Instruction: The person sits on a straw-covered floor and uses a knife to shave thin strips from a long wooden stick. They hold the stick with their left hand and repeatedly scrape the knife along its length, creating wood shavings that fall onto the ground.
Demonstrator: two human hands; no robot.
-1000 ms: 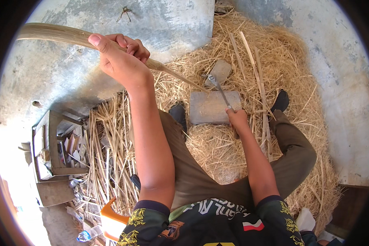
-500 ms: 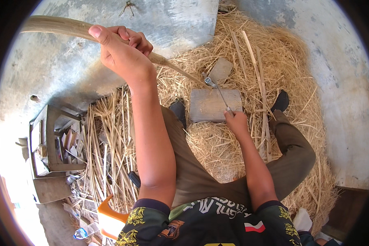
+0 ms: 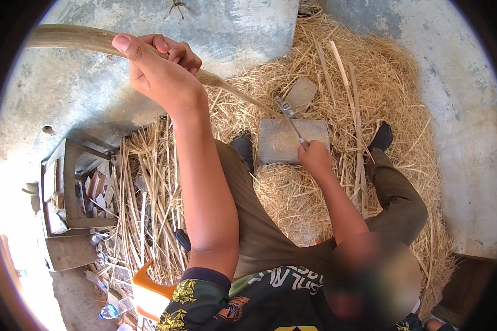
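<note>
My left hand (image 3: pixel 168 69) is raised at the upper left, its fingers wrapped around a long pale bamboo pole (image 3: pixel 74 37). The pole slants down to the right and narrows toward a wooden block (image 3: pixel 294 140) between my feet. In my right hand (image 3: pixel 316 158), just over the block, is a thin metal tool (image 3: pixel 296 128) with a short handle. The tool's far end meets the pole's thin end beside a shiny metal piece (image 3: pixel 284 106). Whether that piece belongs to the tool, I cannot tell.
Straw-like shavings (image 3: pixel 392 71) cover the floor around my legs. Long split strips (image 3: pixel 350 99) lie right of the block. A flat grey slab (image 3: pixel 302 94) rests behind it. At left are a wooden frame box (image 3: pixel 88 223), loose sticks (image 3: pixel 143 193), an orange chair (image 3: pixel 143 281) and a plastic bottle (image 3: pixel 113 310).
My right hand and the thin tool have moved slightly up and left over the block. My left hand has shifted a little left along with the pole.
</note>
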